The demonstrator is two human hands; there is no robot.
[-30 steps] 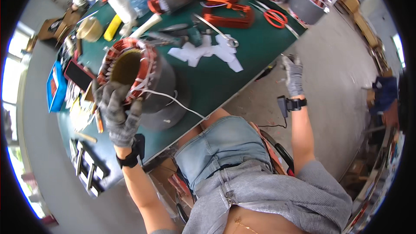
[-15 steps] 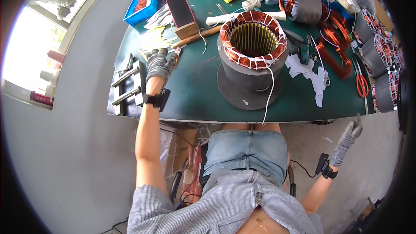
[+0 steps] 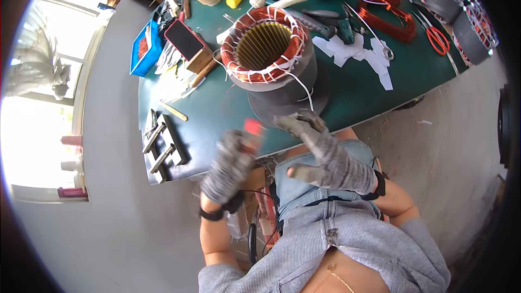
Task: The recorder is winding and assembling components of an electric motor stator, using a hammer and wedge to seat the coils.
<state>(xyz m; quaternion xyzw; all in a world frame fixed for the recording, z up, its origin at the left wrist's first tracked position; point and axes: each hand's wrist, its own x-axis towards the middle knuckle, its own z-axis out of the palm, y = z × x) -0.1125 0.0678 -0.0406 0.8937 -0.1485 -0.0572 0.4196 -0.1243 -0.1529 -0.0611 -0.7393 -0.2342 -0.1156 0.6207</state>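
The stator (image 3: 282, 84) stood upright in the upper middle of the frame, on a dark round base (image 3: 260, 109), its copper winding (image 3: 233, 59) laced with white. A white cord (image 3: 305, 86) hung from the ring toward the right hand (image 3: 328, 157), whose thumb stood well apart from its loosely bent fingers. The fingertips were just beside the cord's lower end; whether they touched it, I could not tell. At lower centre, the left hand (image 3: 228, 163) was blurred, its fingers closed round a red thing (image 3: 253, 126) too smeared to make out.

White scraps (image 3: 347, 51) lay right of the stator on the green table (image 3: 358, 106), with red-handled scissors (image 3: 437, 42) at upper right. Left of the stator, a phone (image 3: 184, 39) leaned on a wooden block (image 3: 199, 61), near a blue tray (image 3: 142, 68). A metal frame (image 3: 176, 144) lay at centre left.
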